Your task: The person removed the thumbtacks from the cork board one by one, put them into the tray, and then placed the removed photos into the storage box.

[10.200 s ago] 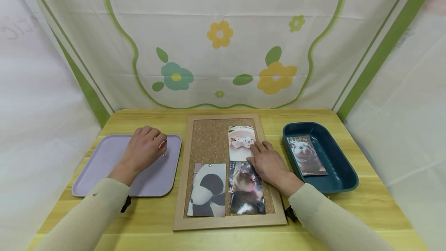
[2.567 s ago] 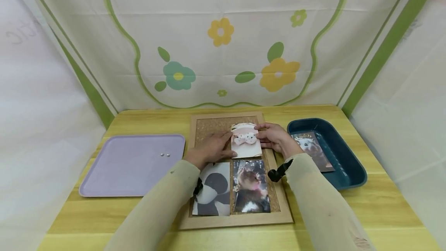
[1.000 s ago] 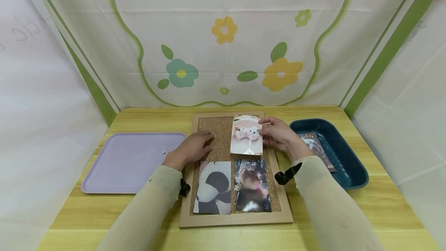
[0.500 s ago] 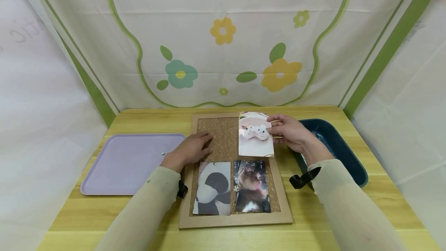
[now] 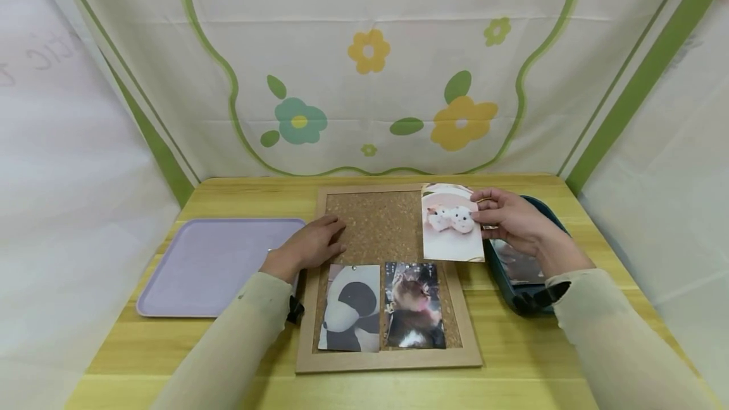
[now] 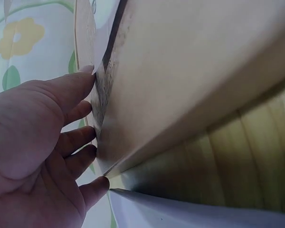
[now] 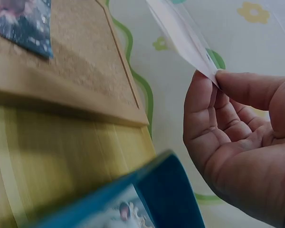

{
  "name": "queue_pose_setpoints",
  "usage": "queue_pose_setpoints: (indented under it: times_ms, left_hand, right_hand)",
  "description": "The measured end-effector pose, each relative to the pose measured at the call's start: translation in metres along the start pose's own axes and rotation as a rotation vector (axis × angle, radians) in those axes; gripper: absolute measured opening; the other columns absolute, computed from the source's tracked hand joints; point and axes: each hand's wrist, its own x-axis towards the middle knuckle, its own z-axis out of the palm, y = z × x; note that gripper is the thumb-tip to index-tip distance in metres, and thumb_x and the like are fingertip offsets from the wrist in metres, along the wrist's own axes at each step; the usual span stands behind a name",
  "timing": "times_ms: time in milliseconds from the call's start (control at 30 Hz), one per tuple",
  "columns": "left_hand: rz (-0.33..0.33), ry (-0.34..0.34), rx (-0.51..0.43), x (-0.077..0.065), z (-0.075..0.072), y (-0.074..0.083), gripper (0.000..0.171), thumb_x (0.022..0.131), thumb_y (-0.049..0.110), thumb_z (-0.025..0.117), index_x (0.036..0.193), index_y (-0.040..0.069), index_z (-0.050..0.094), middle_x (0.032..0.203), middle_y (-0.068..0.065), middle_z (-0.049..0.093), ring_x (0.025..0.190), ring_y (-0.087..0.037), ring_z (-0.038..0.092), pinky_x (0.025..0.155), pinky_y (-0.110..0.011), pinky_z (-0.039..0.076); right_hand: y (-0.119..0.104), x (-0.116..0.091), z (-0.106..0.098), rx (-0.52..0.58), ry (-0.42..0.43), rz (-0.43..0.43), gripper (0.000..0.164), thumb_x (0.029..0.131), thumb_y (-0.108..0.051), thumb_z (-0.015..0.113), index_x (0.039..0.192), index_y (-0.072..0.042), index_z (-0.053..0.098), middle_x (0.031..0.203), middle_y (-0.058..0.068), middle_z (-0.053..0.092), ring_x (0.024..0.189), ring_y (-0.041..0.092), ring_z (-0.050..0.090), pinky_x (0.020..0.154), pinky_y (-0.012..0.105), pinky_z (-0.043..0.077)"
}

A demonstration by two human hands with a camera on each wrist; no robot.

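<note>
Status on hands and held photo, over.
Right hand pinches pink-and-white photo aloft. Left hand at left side of corkboard, holding nothing. Teal tray partly hidden behind right hand.

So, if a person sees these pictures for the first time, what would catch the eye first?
Most likely the pale photo, pinched at its edge by the right fingers and held up near the far right corner of the corkboard. After that, perhaps the panda-like photo and the dark animal photo, side by side on its near half.
</note>
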Motion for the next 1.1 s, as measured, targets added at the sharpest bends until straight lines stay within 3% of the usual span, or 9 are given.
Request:
queue_pose_setpoints:
  times_ms: [800,1100]
  left_hand:
    - [-0.02,0.004,-0.018,0.0,0.001,-0.005,0.062,0.109,0.033,0.058,0.163,0.007,0.04,0.171,-0.018,0.032,0.158,-0.038,0.03,0.126,-0.053,0.032]
    - [-0.036,-0.005,-0.016,0.0,0.001,-0.008,0.063,0.11,0.035,0.057,0.164,0.008,0.039,0.172,-0.017,0.03,0.16,-0.037,0.027,0.128,-0.053,0.029]
  right_hand:
    - [0.011,-0.023,-0.067,0.008,-0.026,-0.013,0.032,0.105,-0.006,0.064,0.132,-0.009,0.047,0.097,-0.002,0.06,0.084,0.014,0.066,0.072,0.032,0.062]
    - [0.013,-0.032,-0.099,0.013,-0.027,0.006,0.029,0.106,-0.003,0.061,0.13,-0.015,0.051,0.099,-0.003,0.062,0.09,0.016,0.07,0.078,0.037,0.064]
